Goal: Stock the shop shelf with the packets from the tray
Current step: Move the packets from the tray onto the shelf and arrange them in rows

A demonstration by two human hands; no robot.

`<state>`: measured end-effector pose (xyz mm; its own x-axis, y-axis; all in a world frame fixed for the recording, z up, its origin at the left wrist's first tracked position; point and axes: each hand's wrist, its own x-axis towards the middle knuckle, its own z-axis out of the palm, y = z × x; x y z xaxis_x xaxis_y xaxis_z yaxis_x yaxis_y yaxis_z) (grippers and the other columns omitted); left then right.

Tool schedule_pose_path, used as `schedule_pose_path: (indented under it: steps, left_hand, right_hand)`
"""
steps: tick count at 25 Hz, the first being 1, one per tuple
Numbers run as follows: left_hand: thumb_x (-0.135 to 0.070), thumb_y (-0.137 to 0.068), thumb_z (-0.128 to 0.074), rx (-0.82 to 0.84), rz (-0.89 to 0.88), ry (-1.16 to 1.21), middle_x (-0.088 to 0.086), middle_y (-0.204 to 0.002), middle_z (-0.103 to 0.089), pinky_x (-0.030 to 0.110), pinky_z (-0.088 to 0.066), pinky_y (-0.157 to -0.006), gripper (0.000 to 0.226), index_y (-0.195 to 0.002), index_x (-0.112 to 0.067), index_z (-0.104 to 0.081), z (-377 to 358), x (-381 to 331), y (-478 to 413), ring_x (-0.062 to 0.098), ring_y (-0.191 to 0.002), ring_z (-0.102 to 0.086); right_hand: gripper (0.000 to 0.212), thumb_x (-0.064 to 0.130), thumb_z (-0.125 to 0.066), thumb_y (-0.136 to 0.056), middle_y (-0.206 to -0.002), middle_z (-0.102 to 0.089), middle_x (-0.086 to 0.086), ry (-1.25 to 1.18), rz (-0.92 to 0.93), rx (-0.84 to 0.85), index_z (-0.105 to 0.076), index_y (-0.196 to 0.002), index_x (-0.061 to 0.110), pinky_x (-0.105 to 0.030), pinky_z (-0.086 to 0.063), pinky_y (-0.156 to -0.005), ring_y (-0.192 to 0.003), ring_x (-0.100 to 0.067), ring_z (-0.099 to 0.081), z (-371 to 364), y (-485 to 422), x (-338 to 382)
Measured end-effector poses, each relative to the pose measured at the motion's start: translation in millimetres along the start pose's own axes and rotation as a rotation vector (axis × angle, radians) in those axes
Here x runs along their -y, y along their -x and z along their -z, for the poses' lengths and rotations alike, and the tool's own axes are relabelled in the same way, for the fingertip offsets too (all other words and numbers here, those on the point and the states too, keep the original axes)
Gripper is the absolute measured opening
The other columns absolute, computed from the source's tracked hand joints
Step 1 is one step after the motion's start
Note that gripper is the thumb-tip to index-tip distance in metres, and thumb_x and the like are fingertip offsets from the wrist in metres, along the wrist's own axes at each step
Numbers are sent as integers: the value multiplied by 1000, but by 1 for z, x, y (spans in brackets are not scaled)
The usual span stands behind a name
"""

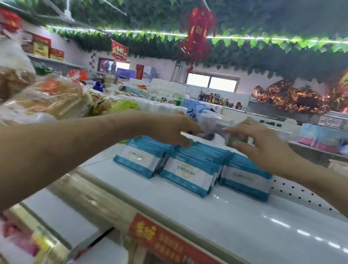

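Right grip (pixel 262 143) is splayed open and empty, left grip (pixel 169 128) too blurry to call, probably squaring up the packets (pixel 188 172) on the shelf (pixel 246 214).

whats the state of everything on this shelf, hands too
packets, standing on edge in three rows
shelf, partly stocked
left hand, over the middle row, grip too blurred to tell
right hand, fingers spread and straight, above the right row
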<state>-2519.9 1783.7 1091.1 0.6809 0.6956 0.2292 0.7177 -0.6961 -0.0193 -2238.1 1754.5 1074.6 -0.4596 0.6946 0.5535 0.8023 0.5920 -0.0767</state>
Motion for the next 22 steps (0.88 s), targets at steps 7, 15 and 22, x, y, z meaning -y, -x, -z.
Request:
schedule_pose_path:
  steps: [7, 15, 22]
  left_hand:
    - [-37, -102, -61, 30, 586, 7, -8, -149, -50, 31, -41, -110, 66, -161, -26, -32, 1, 88, 266, 15, -133, -51]
    - [-19, -99, -59, 273, 1062, 46, 5, -130, -65, 26, -43, -89, 47, -146, -19, -55, -132, 71, 566, 16, -101, -60]
    - [-35, -90, -51, 566, 1123, 306, 6, -129, -58, 38, -46, -103, 41, -127, -26, -68, -306, -15, 659, 29, -119, -59]
  right_hand:
    - [32, 20, -70, -96, -106, -68, 13, -440, 349, 234, -67, -122, 39, -20, -47, -81, -92, 0, -61, -129, -109, 204]
    - [32, 25, -61, -99, -119, -60, 1, -125, 863, 846, -68, -131, 25, -33, -48, -92, -106, -16, -60, -314, -74, 415]
    - [37, 25, -63, -87, -124, -62, -9, -81, 876, 1208, -75, -121, 17, -39, -44, -106, -118, -26, -57, -477, 78, 445]
